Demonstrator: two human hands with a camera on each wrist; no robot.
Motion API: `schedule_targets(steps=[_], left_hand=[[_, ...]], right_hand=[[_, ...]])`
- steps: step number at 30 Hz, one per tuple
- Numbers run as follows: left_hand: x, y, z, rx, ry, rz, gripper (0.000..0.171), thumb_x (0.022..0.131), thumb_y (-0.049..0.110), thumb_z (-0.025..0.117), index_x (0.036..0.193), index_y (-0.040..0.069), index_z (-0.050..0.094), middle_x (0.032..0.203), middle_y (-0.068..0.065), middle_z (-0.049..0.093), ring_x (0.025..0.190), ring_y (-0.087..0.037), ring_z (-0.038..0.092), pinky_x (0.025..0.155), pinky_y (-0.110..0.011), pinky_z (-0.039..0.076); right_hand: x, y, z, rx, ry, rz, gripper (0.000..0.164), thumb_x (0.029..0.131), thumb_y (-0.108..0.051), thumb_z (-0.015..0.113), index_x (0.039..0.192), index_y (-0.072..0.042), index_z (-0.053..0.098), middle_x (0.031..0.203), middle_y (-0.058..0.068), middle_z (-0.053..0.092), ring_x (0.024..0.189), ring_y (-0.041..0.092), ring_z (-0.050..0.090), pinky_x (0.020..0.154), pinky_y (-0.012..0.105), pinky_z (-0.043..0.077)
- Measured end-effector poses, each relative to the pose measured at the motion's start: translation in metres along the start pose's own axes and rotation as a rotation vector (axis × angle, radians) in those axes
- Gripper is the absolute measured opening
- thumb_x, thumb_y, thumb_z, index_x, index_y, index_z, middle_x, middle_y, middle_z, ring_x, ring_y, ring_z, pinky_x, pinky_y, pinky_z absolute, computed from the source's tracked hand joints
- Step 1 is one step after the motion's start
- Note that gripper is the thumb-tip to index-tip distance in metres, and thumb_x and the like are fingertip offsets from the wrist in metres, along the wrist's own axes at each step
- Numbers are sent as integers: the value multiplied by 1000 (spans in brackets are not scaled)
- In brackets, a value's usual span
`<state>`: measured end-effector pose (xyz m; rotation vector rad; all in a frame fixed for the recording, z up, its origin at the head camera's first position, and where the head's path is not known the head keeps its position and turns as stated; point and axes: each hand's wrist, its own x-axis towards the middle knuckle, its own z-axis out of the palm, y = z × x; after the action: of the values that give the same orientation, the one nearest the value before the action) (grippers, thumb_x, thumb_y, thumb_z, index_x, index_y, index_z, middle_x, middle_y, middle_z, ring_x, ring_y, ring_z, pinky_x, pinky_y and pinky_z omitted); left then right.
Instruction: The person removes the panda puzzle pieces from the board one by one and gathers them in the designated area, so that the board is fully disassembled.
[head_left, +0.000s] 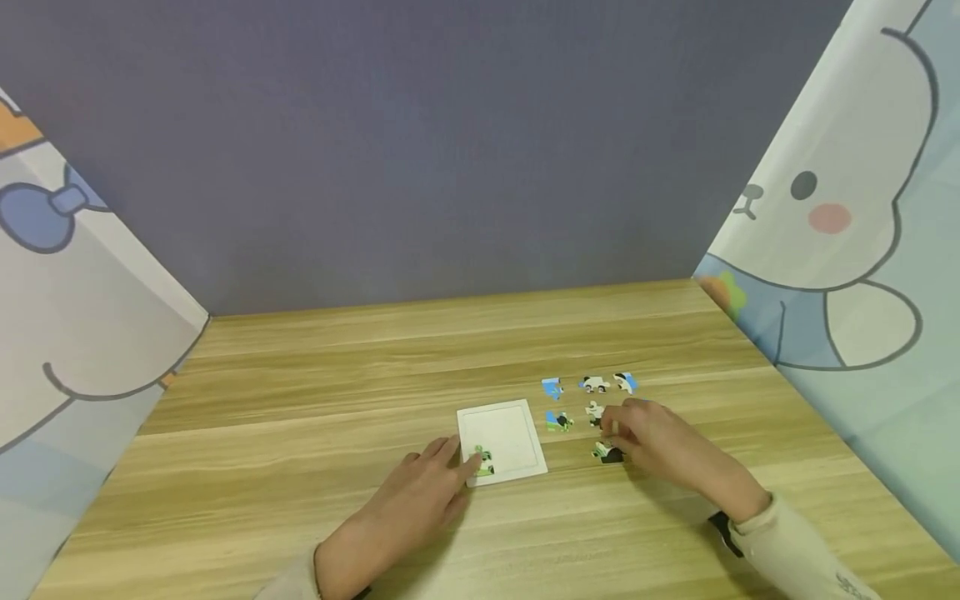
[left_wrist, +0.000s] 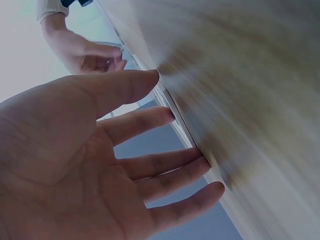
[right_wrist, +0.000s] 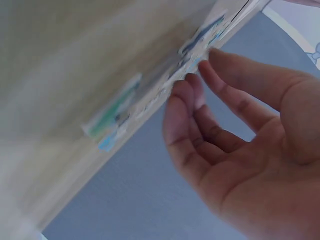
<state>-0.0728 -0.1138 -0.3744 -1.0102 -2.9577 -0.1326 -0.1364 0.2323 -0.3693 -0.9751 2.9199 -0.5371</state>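
Observation:
A white square puzzle tray (head_left: 513, 437) lies on the table with a green, black and white jigsaw piece (head_left: 485, 468) in its near left corner. My left hand (head_left: 420, 487) rests at that corner, index fingertip on the piece, and its fingers look straight in the left wrist view. To the right of the tray, my right hand (head_left: 663, 442) hovers at a panda-patterned jigsaw piece (head_left: 606, 453) and a white and black jigsaw piece (head_left: 594, 410). In the right wrist view its fingers (right_wrist: 177, 115) are loosely bent, thumb apart, nothing visible between them.
Loose pieces lie beyond the right hand: a blue piece (head_left: 552, 387), a panda-face piece (head_left: 595, 384), a blue and black piece (head_left: 626, 382) and a blue-green piece (head_left: 558, 422). A grey panel (head_left: 450, 167) stands behind the wooden table (head_left: 300, 400), with cartoon-printed panels at both sides.

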Motion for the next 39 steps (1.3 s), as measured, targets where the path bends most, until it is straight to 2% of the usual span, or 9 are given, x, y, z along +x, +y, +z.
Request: schedule_targets(steps=[7, 13, 17, 22, 25, 30, 34, 39], left_hand=[[0, -2, 2, -16, 15, 24, 50, 89, 27, 76, 134, 11, 63, 139, -21, 55, 121, -32, 58, 80, -42, 58], [2, -3, 3, -15, 6, 15, 52, 88, 32, 76, 134, 11, 63, 140, -17, 56, 121, -30, 57, 80, -43, 57], [1, -3, 2, -19, -3, 8, 53, 88, 34, 76, 134, 11, 63, 140, -16, 56, 122, -30, 56, 81, -45, 57], [1, -3, 3, -23, -10, 5, 53, 88, 36, 76, 134, 12, 63, 141, -16, 56, 122, -30, 56, 82, -46, 57], [1, -3, 2, -18, -16, 11, 54, 88, 37, 76, 134, 12, 64, 141, -15, 56, 122, -30, 56, 81, -45, 57], [3, -3, 2, -12, -18, 11, 54, 89, 37, 75, 134, 11, 64, 141, -15, 56, 122, -30, 55, 81, -44, 57], [4, -4, 2, -9, -12, 7, 53, 89, 38, 74, 134, 11, 64, 141, -15, 56, 122, -30, 55, 82, -44, 57], [2, -6, 1, -34, -47, 23, 54, 90, 39, 73, 136, 11, 62, 143, -17, 54, 123, -33, 55, 84, -46, 57]], right_hand=[[18, -9, -12, -36, 16, -63, 12, 88, -1, 72, 96, -10, 69, 76, -9, 54, 63, 0, 46, 53, 20, 43], [35, -25, -9, -45, 26, -105, 12, 88, 0, 71, 98, -7, 69, 80, -4, 58, 67, 4, 52, 58, 20, 46], [44, -38, -2, -25, -11, -125, 13, 89, -3, 72, 101, -7, 70, 87, 0, 64, 74, 10, 61, 62, 22, 49], [58, -53, -2, 6, -30, -117, 16, 91, -6, 71, 106, -9, 69, 97, 3, 66, 81, 13, 64, 65, 24, 51], [66, -62, -5, 40, -53, -122, 17, 92, -5, 70, 108, -9, 68, 97, 1, 65, 82, 13, 64, 65, 24, 51], [80, -76, -5, 65, -99, -153, 17, 93, -7, 69, 110, -8, 68, 94, -4, 63, 74, 7, 57, 63, 22, 49], [89, -84, 3, 91, -128, -191, 17, 93, -6, 69, 110, -6, 68, 92, -2, 65, 73, 6, 56, 63, 21, 48], [90, -90, 26, 192, -215, -205, 24, 95, -6, 65, 119, -2, 67, 101, 3, 69, 80, 4, 59, 70, 20, 51]])
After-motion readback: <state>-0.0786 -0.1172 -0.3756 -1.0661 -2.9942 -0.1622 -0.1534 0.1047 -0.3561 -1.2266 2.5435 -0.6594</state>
